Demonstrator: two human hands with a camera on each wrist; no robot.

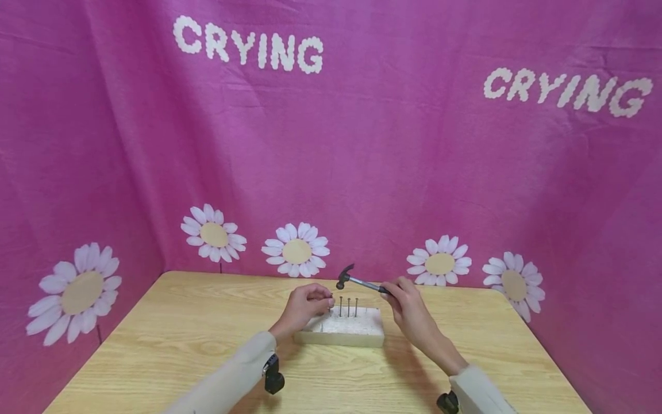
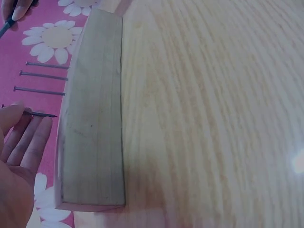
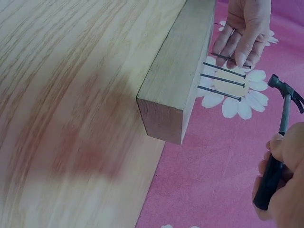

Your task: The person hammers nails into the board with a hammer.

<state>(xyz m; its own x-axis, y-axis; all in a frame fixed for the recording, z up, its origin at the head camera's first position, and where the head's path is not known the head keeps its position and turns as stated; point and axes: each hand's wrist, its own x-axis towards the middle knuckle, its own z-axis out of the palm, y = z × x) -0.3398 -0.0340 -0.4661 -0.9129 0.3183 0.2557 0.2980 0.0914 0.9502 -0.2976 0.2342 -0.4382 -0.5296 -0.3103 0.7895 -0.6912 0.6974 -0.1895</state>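
A pale wooden block [image 1: 343, 338] lies on the table, and three nails [image 3: 222, 80] stand upright in its top in a row. My left hand [image 1: 306, 306] is at the block's left part and pinches another nail [image 2: 40, 114] between thumb and fingers, point down. The tip of that nail is at the block's top face; whether it touches, I cannot tell. My right hand [image 1: 414, 310] grips the black handle of a claw hammer [image 1: 366, 283]. The hammer's head is raised above the standing nails, apart from them.
The wood-grain table [image 1: 207, 322] reaches around the block on all sides. Behind it hangs a pink cloth [image 1: 362, 172] with white daisies and lettering. Both forearms wear light sleeves [image 1: 233, 374] with black wrist devices [image 1: 273, 376].
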